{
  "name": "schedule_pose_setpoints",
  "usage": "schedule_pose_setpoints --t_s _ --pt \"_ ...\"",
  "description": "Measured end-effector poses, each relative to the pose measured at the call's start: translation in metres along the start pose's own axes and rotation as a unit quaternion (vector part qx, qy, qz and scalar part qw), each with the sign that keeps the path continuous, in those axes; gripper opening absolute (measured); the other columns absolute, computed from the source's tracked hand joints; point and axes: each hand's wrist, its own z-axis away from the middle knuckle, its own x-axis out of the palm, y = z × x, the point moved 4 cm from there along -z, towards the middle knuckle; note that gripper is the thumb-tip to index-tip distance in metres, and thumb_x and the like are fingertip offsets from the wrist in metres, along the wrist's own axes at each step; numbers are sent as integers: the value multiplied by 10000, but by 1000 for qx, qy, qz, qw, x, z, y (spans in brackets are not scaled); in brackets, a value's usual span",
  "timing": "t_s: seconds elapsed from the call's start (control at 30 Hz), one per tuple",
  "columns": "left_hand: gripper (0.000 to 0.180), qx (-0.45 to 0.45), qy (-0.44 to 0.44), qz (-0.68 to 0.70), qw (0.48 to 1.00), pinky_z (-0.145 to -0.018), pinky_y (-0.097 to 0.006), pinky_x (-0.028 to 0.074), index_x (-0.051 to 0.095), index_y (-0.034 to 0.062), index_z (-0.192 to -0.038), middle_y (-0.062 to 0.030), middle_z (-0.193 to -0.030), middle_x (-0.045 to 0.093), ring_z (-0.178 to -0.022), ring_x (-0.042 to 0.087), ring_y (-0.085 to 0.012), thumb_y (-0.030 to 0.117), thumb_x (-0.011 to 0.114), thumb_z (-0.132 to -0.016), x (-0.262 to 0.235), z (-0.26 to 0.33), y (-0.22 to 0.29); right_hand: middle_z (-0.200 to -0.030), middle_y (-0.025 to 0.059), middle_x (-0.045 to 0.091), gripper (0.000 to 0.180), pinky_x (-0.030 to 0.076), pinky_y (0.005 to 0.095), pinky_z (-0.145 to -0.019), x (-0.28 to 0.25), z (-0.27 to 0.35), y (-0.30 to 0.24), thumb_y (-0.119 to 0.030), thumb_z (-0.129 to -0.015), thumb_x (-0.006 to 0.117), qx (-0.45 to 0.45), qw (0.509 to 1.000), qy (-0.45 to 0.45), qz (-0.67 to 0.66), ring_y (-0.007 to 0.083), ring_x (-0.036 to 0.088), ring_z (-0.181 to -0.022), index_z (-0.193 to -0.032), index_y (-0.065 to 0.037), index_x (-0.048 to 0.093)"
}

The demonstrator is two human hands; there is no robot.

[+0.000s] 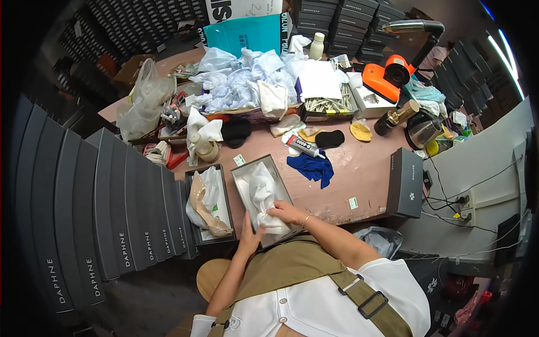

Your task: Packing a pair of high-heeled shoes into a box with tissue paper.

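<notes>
A grey open shoebox (284, 185) stands at the table's front edge, close to my body. Inside it lies crumpled white tissue paper (261, 182); whatever it wraps is hidden. My right hand (287, 213) reaches over the box's right side, with thumb and fingers closed on the tissue. At the near left corner my left hand (249, 233) grips the box wall, its thumb on the inner side by the paper. Just left, a second open box (229, 209) holds a beige high-heeled shoe (200, 205) beside white tissue.
Tall stacks of dark shoeboxes (106, 202) crowd the left. A blue cloth (314, 167), a glue tube (302, 145) and black pads (329, 139) lie ahead. A pile of white tissue (247, 78) and an orange heat tool (387, 78) stand behind. An upright grey box (405, 182) is at right.
</notes>
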Motion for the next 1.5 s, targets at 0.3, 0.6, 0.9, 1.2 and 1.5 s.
schedule_pose_setpoints --t_s 0.3,0.6,0.9,1.2,1.5 --pt "618 -161 48 563 809 -1012 -480 358 409 86 -1306 -112 -1279 501 -1199 467 -294 476 572 -856 -72 -11 78 -788 125 593 212 503 432 -580 2 56 -150 -243 -770 589 -292 830 -101 464 304 634 -728 -777 -31 599" --pt "512 -103 175 725 658 -976 -481 403 520 81 -1197 -90 -1192 569 -1118 531 -302 420 490 -815 -46 -25 109 -1144 62 555 307 216 574 -1050 -17 69 -174 -192 -780 587 -359 733 223 533 255 435 -1214 -1072 -107 624" --pt "530 10 270 697 665 -973 -459 414 539 88 -1189 -75 -1200 575 -1121 539 -286 458 467 -816 -93 -45 104 -1300 185 483 396 466 371 -889 -12 96 -110 -204 -884 609 11 990 -2 -141 241 474 -1195 -1216 -4 529" --pt "575 15 236 723 649 -992 -485 382 531 135 -1230 -65 -1255 543 -1195 480 -291 501 470 -790 -67 -30 108 -854 48 618 255 501 240 -557 -3 60 -108 -176 -915 578 -9 967 -53 -250 92 584 -625 -1097 2 551" --pt "681 31 202 714 670 -1037 -491 343 458 123 -1313 -79 -1338 479 -1251 431 -306 558 431 -788 -79 -17 115 -937 73 614 332 544 295 -647 -31 63 -144 -251 -901 598 -37 969 -30 -244 147 597 -822 -1103 11 591"
